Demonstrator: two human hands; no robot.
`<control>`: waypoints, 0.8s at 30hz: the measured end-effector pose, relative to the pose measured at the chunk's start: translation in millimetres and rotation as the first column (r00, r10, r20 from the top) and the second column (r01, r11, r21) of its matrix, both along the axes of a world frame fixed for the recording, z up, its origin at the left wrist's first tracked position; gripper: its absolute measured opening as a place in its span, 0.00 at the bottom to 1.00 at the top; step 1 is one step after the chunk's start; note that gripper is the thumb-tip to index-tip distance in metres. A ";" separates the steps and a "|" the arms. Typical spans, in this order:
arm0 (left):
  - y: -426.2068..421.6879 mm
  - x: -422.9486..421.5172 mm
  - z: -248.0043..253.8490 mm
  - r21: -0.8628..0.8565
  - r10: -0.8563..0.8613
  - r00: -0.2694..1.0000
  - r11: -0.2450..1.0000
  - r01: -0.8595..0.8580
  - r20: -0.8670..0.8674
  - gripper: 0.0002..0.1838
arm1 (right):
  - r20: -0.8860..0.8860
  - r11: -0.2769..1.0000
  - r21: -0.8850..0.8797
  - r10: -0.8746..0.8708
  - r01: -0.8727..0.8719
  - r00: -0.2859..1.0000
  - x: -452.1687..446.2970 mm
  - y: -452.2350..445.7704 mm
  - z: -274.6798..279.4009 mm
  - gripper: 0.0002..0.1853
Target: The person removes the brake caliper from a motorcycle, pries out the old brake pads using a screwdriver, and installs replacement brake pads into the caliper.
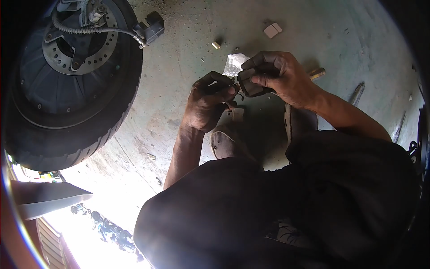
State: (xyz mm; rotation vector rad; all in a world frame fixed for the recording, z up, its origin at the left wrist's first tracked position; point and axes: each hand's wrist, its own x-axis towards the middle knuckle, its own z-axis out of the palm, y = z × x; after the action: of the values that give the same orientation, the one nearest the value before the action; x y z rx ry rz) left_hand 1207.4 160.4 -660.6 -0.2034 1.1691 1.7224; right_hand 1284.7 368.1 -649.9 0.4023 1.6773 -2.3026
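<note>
In the head view, my right hand [286, 80] pinches a flat, dark brake pad [251, 85] with a squarish face. Close beside it, my left hand [206, 103] has its fingers bent together at the pad's edge. Whatever sits between those fingertips is too small and dark to name. Behind the hands a crinkled clear plastic wrapper [234, 65] lies on the floor. To the left stands a wheel [112, 107] with a drilled brake disc [105, 56]. A black brake caliper [152, 30] hangs off it on a hose.
A pale flat rectangular piece [273, 30] and a small brassy bit [216, 45] lie on the floor [188, 27]. On the right are a yellowish handle [317, 73] and a metal tool [357, 93]. My shoes [224, 142] are below the hands.
</note>
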 end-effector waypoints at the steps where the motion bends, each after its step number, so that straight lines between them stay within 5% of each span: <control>1: 0.2 -0.2 -0.4 0.011 -0.010 1.000 1.000 0.010 0.016 0.11 | -0.031 0.999 0.049 0.009 -0.008 0.999 0.5 0.3 0.4 0.10; 15: 15.0 20.2 -3.2 0.000 -0.010 0.999 1.000 0.010 0.034 0.10 | 0.101 0.990 -0.020 -0.140 0.142 0.985 10.9 -4.1 -7.3 0.06; 21: 6.9 30.2 -20.8 0.022 0.092 0.995 0.996 -0.091 -0.034 0.08 | -0.090 0.981 0.158 0.125 -0.110 0.988 -6.6 12.0 -22.7 0.10; 23: 1.8 26.7 -23.4 0.049 0.099 0.993 0.994 -0.096 -0.063 0.07 | -0.137 0.839 0.534 0.208 -0.105 0.968 -14.1 24.6 -25.4 0.14; 24: -0.7 24.6 -24.3 0.050 0.151 0.986 0.988 -0.148 -0.071 0.07 | -0.138 0.842 0.529 0.210 -0.107 0.968 -17.6 33.6 -35.8 0.14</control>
State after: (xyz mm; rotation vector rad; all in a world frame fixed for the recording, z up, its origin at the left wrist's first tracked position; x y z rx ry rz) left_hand 1232.1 159.7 -684.9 -0.2058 1.1941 1.9001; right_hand 1267.1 401.7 -685.6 0.1302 2.3337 -1.7875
